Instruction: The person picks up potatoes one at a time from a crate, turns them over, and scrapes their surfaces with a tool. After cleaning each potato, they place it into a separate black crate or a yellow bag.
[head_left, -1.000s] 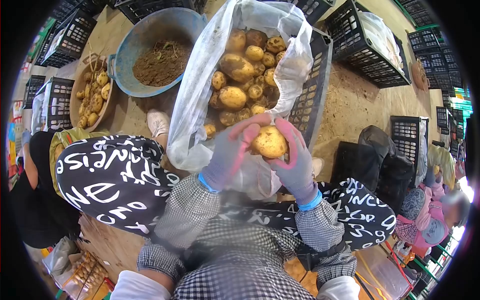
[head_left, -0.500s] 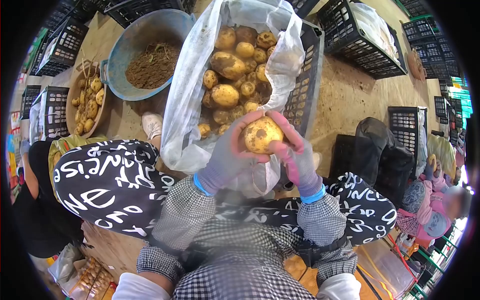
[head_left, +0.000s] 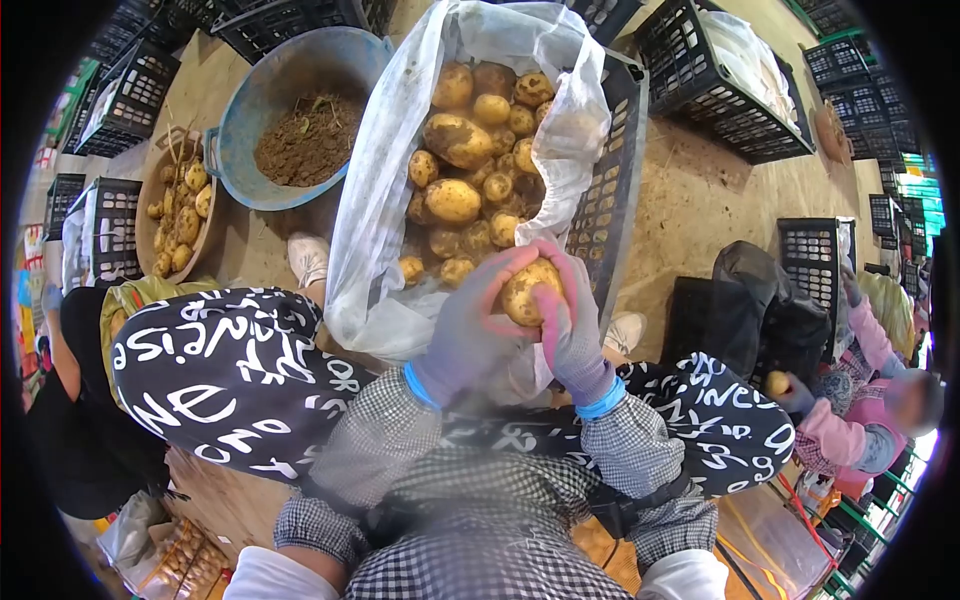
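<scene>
Between my two gloved hands is a yellow potato (head_left: 523, 294) with some soil on its skin. My left hand (head_left: 468, 312) curls round its left side, and my right hand (head_left: 572, 318) wraps the right side with the thumb across its front. Both wear grey gloves with pink fingers. Just beyond them lies a black crate (head_left: 607, 190) lined with a white fabric sheet (head_left: 375, 190). Inside it sit several soil-marked potatoes (head_left: 452, 200) of different sizes. The palms hide the underside of the held potato.
A blue tub (head_left: 232, 150) of loose soil stands left of the crate, beside a brown basin (head_left: 145, 215) with more potatoes. Black crates (head_left: 715, 110) and a black bag (head_left: 750, 300) are at the right. Another person (head_left: 850, 420) sits at far right holding a potato.
The potato has been turned between my hands, and more of it is covered by my right thumb. At far right, the other person's arms have moved apart.
</scene>
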